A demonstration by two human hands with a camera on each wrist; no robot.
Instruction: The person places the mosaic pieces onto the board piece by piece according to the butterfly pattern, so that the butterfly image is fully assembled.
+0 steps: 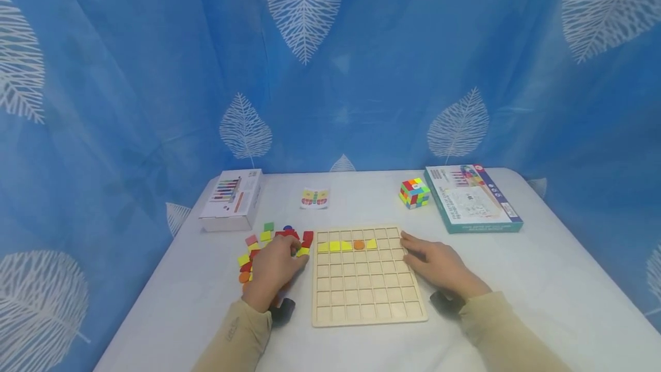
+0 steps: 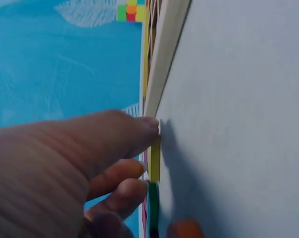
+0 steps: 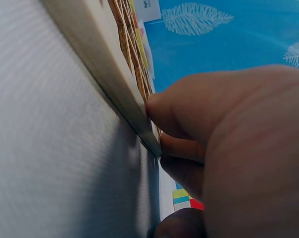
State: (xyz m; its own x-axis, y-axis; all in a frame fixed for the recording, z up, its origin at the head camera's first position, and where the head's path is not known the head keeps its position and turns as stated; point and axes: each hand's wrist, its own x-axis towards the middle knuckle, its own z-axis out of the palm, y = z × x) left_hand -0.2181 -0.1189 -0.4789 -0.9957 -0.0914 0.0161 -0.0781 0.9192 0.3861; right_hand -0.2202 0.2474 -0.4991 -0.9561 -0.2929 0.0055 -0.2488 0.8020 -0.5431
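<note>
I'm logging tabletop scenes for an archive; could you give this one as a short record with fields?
Left hand: at a yellow piece; firm grip unclear
Right hand: touches the right edge of the grid board
Pieces on board: four yellow, one orange disc
Loose pieces: left of board
Beyond board: picture card, puzzle cube
Boxes: white box far left, teal-edged box far right

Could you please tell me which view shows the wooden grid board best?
The head view: it shows nearly all of the wooden grid board from above. The left and right wrist views each show only part of it, nearly edge-on.
</note>
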